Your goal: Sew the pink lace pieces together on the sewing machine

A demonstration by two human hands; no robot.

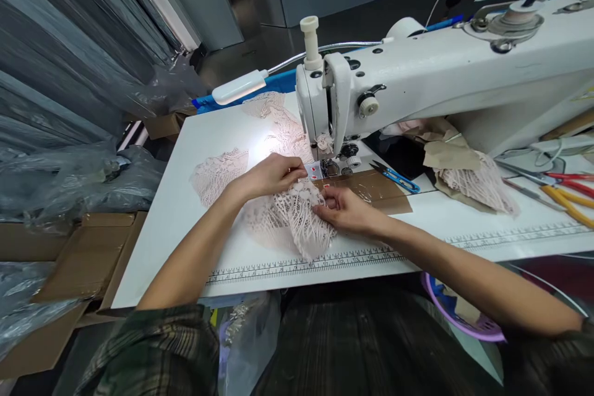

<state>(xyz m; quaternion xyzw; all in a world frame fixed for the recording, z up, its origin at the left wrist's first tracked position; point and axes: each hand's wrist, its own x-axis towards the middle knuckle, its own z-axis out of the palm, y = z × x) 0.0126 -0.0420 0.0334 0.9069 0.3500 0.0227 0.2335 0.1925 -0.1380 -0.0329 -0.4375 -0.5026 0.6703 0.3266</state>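
A pale pink piece of lace fabric (304, 219) lies bunched on the white table in front of the sewing machine (320, 99). My left hand (273, 174) pinches its upper edge just left of the presser foot. On the right side of the lace, my right hand (346, 210) has thumb and fingers closed on a fold. More pink lace (220, 173) spreads to the left and behind the needle area, partly lit by the lamp. Whether the lace is under the presser foot is hard to see.
Blue thread snips (396, 178) lie on brown cardboard (371, 189) right of the needle. Farther right are orange-handled scissors (568, 201) and a lace bundle (477, 179). A lamp (239, 86) hangs behind left. A printed ruler (334, 260) follows the front edge; cardboard boxes (86, 253) stand left.
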